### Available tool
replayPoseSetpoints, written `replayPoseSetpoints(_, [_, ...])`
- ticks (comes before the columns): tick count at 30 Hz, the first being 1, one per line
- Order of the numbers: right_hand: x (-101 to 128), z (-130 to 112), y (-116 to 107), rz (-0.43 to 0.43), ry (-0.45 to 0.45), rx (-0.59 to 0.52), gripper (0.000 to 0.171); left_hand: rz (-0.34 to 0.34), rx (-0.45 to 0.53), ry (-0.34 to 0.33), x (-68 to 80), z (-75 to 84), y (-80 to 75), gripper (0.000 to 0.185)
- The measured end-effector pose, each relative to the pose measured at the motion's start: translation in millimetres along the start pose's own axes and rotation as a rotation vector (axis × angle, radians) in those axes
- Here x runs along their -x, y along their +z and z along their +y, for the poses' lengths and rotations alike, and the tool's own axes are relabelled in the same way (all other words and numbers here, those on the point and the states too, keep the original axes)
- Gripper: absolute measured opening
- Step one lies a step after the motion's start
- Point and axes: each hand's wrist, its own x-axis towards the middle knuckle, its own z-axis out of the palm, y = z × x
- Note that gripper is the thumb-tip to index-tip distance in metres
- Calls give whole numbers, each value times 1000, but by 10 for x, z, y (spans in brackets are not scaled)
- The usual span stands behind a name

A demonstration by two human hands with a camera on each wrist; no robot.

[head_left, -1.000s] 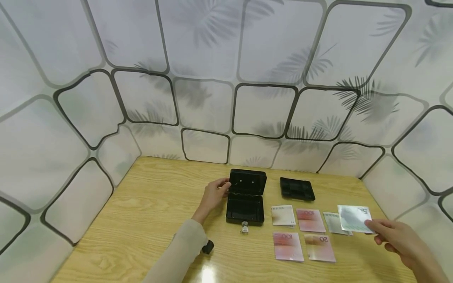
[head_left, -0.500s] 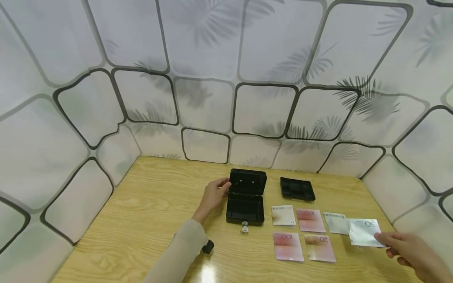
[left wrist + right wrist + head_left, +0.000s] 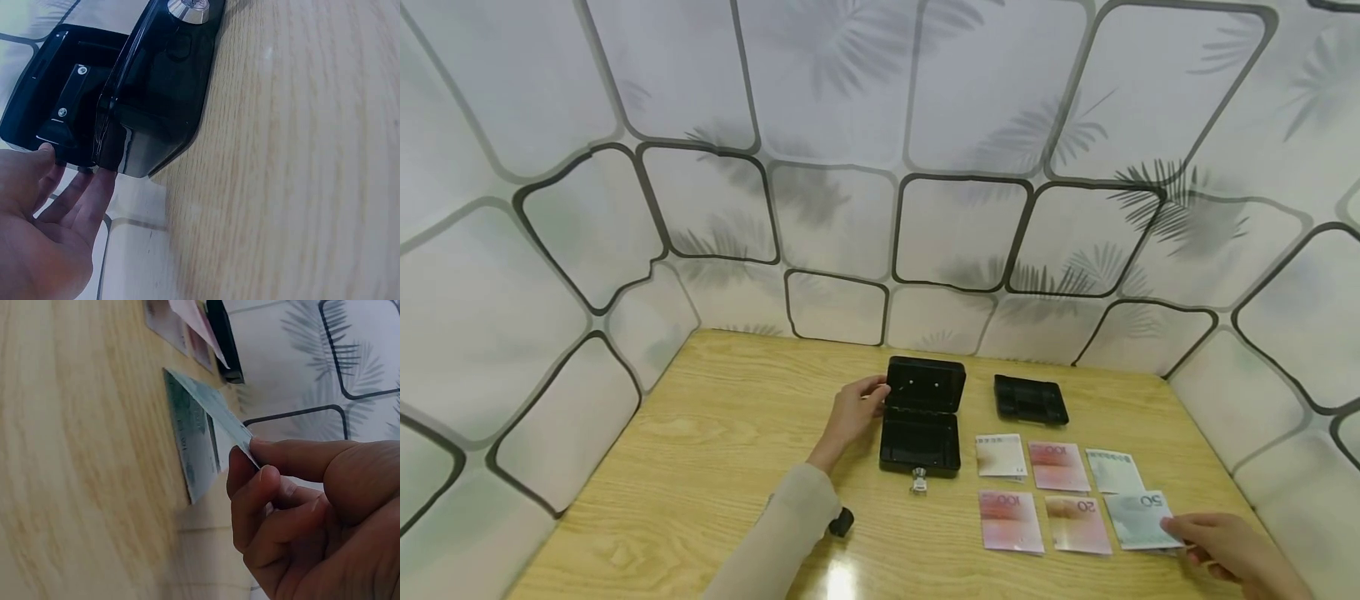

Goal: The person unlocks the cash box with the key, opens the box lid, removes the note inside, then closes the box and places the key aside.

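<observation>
A small black cash box (image 3: 919,447) stands open on the wooden table, its lid (image 3: 925,384) raised and its silver lock (image 3: 919,481) facing front. My left hand (image 3: 856,412) holds the left edge of that lid; in the left wrist view the thumb (image 3: 45,149) lies on the lid's edge with the fingers near the hinge side. At the right, my right hand (image 3: 1221,546) pinches the right edge of a folded green 50 banknote (image 3: 1142,521) between thumb and forefinger. In the right wrist view the folded banknote (image 3: 197,425) gapes, with its lower half at the tabletop.
Folded banknotes lie in two rows right of the box: pink 100s (image 3: 1058,467) (image 3: 1011,521), a 20 (image 3: 1078,525), a pale brown one (image 3: 1000,457) and a pale green one (image 3: 1114,472). Behind them sits a black compartment tray (image 3: 1030,400). Patterned walls border the table (image 3: 737,417).
My right hand has brought the green 50 banknote down toward the front, from over the pale green one to the end of the front row. The left hand has stayed at the lid.
</observation>
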Motion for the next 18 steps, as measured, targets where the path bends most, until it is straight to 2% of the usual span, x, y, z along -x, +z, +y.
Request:
replayPoseSetpoints(4, [-18, 38, 64, -13, -33, -12, 32, -1, -4, 0, -3, 6, 1, 33])
replayPoseSetpoints(11, [-21, 35, 135, 27, 9, 3, 27, -2, -4, -4, 1, 15, 4, 33])
replayPoseSetpoints(18, [14, 34, 145, 22, 15, 1, 25, 2, 8, 4, 6, -11, 13, 33])
